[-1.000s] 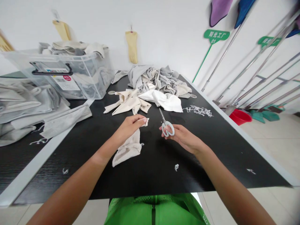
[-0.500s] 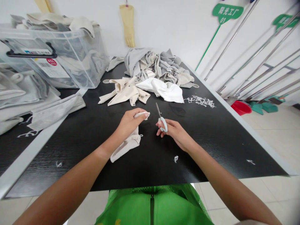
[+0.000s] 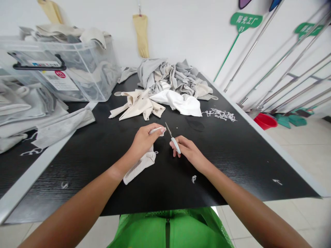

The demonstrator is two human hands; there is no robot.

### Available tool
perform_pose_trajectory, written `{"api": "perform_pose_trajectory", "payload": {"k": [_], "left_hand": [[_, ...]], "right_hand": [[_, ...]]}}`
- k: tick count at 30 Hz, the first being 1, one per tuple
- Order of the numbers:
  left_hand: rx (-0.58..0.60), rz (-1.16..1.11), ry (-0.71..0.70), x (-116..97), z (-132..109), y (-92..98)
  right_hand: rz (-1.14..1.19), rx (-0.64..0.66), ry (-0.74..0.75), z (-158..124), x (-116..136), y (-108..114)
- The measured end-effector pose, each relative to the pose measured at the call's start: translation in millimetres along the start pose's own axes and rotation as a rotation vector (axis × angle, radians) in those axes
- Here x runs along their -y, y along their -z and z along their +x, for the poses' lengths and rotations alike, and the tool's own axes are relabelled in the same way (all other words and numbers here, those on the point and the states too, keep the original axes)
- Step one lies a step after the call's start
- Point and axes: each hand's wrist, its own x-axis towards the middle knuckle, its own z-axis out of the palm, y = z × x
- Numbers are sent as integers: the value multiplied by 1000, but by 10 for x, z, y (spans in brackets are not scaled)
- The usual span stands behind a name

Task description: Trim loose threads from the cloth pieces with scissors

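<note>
My left hand is closed around a pale cloth, pinching one corner between thumb and fingers while the lower part hangs toward the black tabletop. A small loop of thread sticks out at the cloth's side. In my right hand is a pair of scissors with light blue handles. Their blades point up and left, with the tips close beside the pinched corner. The blades look nearly closed. Part of the cloth is hidden behind my left hand.
Beige cloths, a white cloth and a grey cloth heap lie farther back. Thread scraps sit at right. A clear plastic box of cloths and folded cloths stand at left. Mop poles lean at right.
The scissors have moved left toward the pinched cloth corner and turned, so their handles now show edge-on. My left hand keeps its hold on the cloth. The view has tilted slightly upward.
</note>
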Motion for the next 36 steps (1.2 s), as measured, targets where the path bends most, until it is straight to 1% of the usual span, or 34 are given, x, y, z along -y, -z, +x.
{"api": "perform_pose_trajectory", "payload": {"k": [3, 6, 9, 16, 20, 36], "left_hand": [[-5, 2, -16, -12, -1, 2], [-5, 15, -28, -19, -2, -1], [-23, 28, -31, -21, -1, -5], [-59, 28, -39, -18, 0, -8], [-68, 40, -38, -16, -5, -11], [-42, 187, -33, -26, -11, -2]], "right_hand": [[-17, -4, 19, -3, 2, -11], [-70, -10, 68, -17, 24, -23], [-134, -21, 85, -34, 41, -28], [-249, -40, 126, -35, 0, -27], [-313, -75, 159, -43, -5, -45], [-475, -202, 153, -67, 22, -137]]}}
